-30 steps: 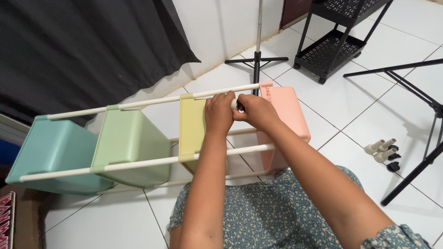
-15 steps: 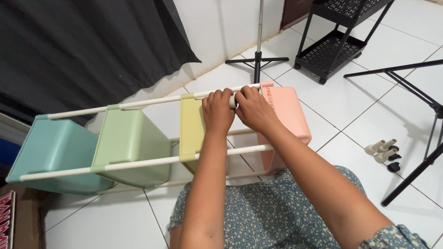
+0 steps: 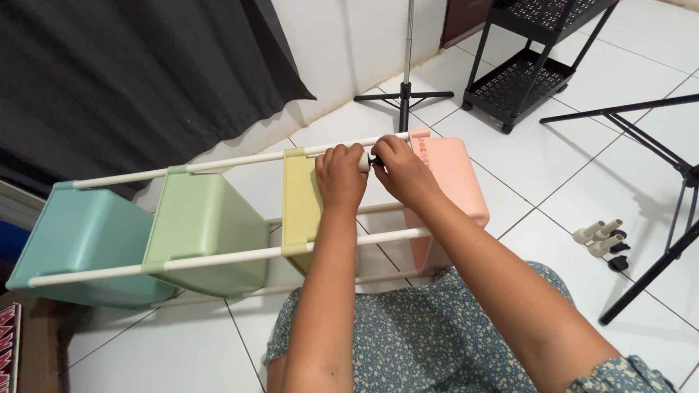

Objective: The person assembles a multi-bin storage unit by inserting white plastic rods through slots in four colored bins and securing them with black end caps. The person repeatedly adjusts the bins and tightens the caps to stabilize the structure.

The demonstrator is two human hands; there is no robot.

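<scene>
A shelf rack lies on its side on the tiled floor, with a teal bin [image 3: 80, 244], a green bin [image 3: 204, 229], a yellow bin [image 3: 300, 204] and a pink bin [image 3: 451, 175] strung on white poles. My left hand [image 3: 339, 178] grips the far white pole [image 3: 218, 163] next to the yellow bin. My right hand [image 3: 400, 169] holds the short pole section that leads into the pink bin. A dark joint shows between the two hands, where the pole sections meet.
A black metal cart [image 3: 535, 62] stands at the back right. One black tripod [image 3: 405, 91] stands by the white wall, and another tripod's legs [image 3: 655, 189] cross the right side. Small white and black caster parts [image 3: 603, 239] lie on the tiles. A dark curtain [image 3: 131, 80] hangs at left.
My hands have shifted on the far pole: a small gap with a dark joint now shows between them, where half a second ago they were pressed together.
</scene>
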